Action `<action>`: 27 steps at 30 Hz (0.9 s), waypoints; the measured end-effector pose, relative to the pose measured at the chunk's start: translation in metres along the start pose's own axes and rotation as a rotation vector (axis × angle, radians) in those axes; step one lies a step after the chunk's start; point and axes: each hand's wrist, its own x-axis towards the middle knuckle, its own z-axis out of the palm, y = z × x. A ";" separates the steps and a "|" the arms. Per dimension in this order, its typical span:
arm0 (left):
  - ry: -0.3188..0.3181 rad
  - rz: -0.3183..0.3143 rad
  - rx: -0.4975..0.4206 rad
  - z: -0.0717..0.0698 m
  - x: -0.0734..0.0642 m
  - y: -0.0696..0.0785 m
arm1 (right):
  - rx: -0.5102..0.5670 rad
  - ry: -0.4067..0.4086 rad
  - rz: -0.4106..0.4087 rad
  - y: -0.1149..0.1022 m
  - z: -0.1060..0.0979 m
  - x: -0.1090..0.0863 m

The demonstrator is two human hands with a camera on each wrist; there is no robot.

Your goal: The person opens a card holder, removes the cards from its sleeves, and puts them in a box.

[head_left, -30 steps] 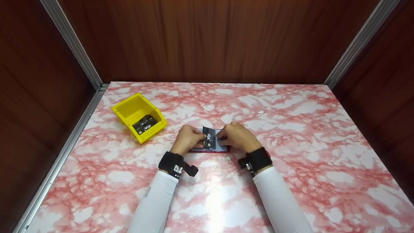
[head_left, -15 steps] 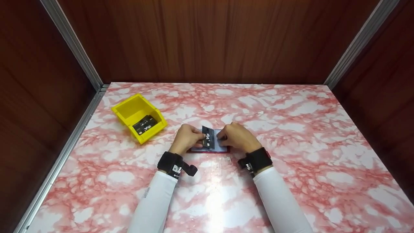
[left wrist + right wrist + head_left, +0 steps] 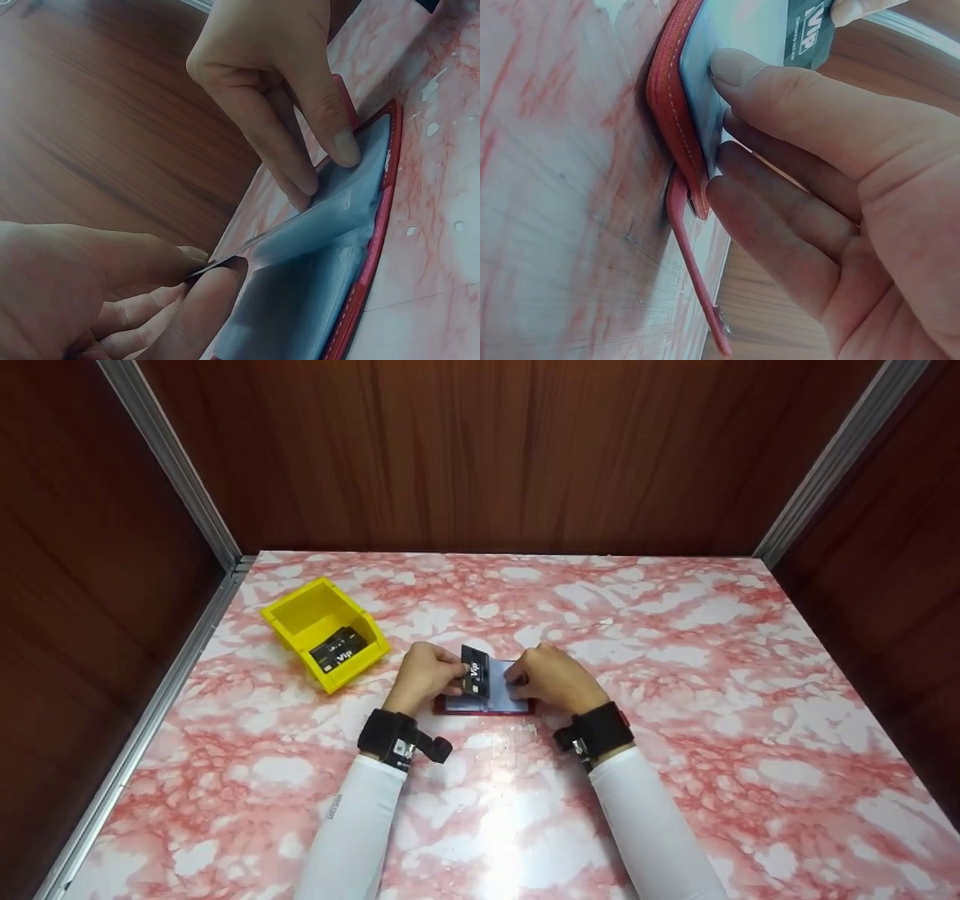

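Note:
My left hand [image 3: 424, 676] pinches a black "Vip" card [image 3: 474, 669] between thumb and fingers, tilted over the left half of an open red card holder [image 3: 673, 90]. The holder lies on the table with bluish clear sleeves [image 3: 322, 225] inside. At its right half, my right hand [image 3: 559, 676] pinches the sleeve pages, thumb on the near face and fingers behind, as the right wrist view shows. One sleeve page stands partly lifted in the left wrist view. Whether the card's edge sits inside a sleeve I cannot tell. A red strap [image 3: 694, 262] hangs from the holder's edge.
A yellow bin [image 3: 300, 611] stands at the left rear of the red-and-white marbled table [image 3: 675, 660]. Several black cards [image 3: 337, 650] lie inside it. Brown wood-grain panels [image 3: 480, 457] enclose the table at the back and both sides.
The left hand has moved slightly left and away with the card, showing more of the clear sleeve to its right. The right hand has stayed almost still.

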 end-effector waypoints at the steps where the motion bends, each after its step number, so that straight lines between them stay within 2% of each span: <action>1: -0.001 0.002 -0.001 -0.001 0.000 0.001 | -0.002 0.002 -0.001 0.000 0.000 0.000; 7: 0.012 -0.013 -0.005 -0.013 0.001 0.005 | -0.001 0.009 -0.005 0.001 0.000 -0.001; 11: 0.043 -0.006 0.049 -0.028 0.000 0.008 | 0.004 0.015 -0.009 0.001 0.000 -0.002; 14: 0.085 0.063 0.121 -0.047 -0.002 0.008 | 0.010 0.022 -0.014 0.001 0.001 -0.002; 18: 0.173 0.143 0.163 -0.078 -0.008 0.007 | 0.020 0.021 -0.024 0.001 0.002 -0.002; 23: 0.242 0.085 0.082 -0.114 -0.015 0.007 | 0.016 0.023 -0.030 0.001 0.002 -0.002; 27: 0.283 0.061 0.031 -0.131 -0.018 0.008 | 0.023 0.027 -0.017 0.002 0.001 -0.003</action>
